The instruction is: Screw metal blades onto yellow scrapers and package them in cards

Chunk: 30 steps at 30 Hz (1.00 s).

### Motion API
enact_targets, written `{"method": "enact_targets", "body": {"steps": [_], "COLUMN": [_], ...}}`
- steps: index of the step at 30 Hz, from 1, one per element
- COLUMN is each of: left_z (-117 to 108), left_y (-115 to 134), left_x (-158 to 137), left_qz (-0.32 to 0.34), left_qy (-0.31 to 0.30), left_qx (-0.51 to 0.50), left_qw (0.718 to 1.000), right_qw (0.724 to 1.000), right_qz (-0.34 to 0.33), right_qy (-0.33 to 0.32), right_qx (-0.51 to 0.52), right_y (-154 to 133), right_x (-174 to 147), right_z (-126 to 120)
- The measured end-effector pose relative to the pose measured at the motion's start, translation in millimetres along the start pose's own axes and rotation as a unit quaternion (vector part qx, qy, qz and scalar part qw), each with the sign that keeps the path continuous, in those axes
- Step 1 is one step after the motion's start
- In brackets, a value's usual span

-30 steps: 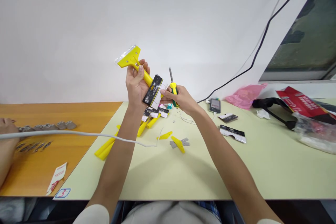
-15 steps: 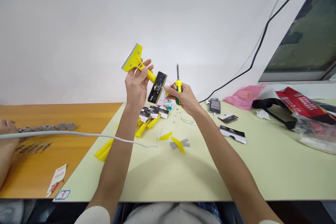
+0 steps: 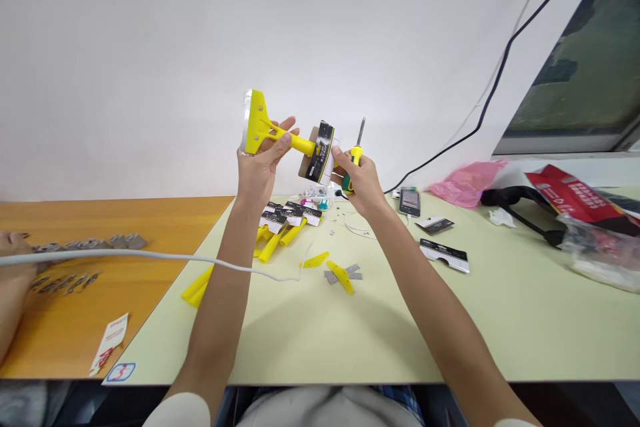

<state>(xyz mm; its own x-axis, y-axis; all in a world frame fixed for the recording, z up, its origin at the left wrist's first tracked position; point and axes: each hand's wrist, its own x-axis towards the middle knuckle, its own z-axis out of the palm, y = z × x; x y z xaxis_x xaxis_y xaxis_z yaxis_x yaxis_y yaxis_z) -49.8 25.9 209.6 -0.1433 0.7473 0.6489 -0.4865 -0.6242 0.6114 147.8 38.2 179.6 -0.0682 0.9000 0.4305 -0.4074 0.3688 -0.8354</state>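
Raised above the table, my left hand (image 3: 261, 170) grips a yellow scraper (image 3: 256, 123) by its handle, the wide blade end pointing left. A black-and-white card label (image 3: 320, 153) sits around the far end of the handle. My right hand (image 3: 364, 180) pinches the label and handle end, with a yellow-green screwdriver (image 3: 354, 163) tucked in the same hand, its metal tip upward. Below lie more labelled yellow scraper handles (image 3: 273, 247), loose yellow blade covers (image 3: 341, 277) and crossed grey blades (image 3: 354, 272).
To the right lie two card labels (image 3: 444, 255), a phone (image 3: 410, 201), a pink bag (image 3: 465, 185) and a red package (image 3: 580, 197). A white cable (image 3: 150, 254) crosses the left foreground. Another person's hand (image 3: 13, 243) rests by metal parts (image 3: 95, 243) on the orange table.
The scraper has turned closer to level and shifted slightly right, its blade end now more upright. My right hand has moved right with the label and the screwdriver, which leans more.
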Motion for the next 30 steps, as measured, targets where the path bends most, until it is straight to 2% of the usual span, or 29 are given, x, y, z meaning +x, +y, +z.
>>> {"method": "enact_targets", "body": {"steps": [6,10,14,22,26,30], "left_z": [-5,-7,-7,-1,-2,-5], "left_y": [-12,-12,-9,-3,-3,-5], "left_x": [5,7,5,-1,-1,2], "left_qz": [0.075,0.096,0.082,0.031,0.023,0.019], "left_qy": [-0.066,-0.081,-0.076,-0.069,-0.065,-0.063], "left_qx": [0.058,0.082,0.085,0.086,0.095,0.108], "left_qw": [0.993,0.989,0.990,0.993,0.993,0.992], "right_qw": [0.999,1.000,0.998,0.974,0.966,0.964], "right_qz": [0.015,0.018,0.014,0.018,-0.003,-0.031], "right_qy": [-0.003,-0.018,-0.061,-0.208,-0.229,-0.211], "right_qx": [0.030,0.013,-0.012,-0.089,-0.120,-0.160], "right_y": [4,1,-4,-14,-11,-5], "right_x": [4,3,1,-4,-4,-3], "right_z": [-2,-5,-10,-21,-19,-14]}}
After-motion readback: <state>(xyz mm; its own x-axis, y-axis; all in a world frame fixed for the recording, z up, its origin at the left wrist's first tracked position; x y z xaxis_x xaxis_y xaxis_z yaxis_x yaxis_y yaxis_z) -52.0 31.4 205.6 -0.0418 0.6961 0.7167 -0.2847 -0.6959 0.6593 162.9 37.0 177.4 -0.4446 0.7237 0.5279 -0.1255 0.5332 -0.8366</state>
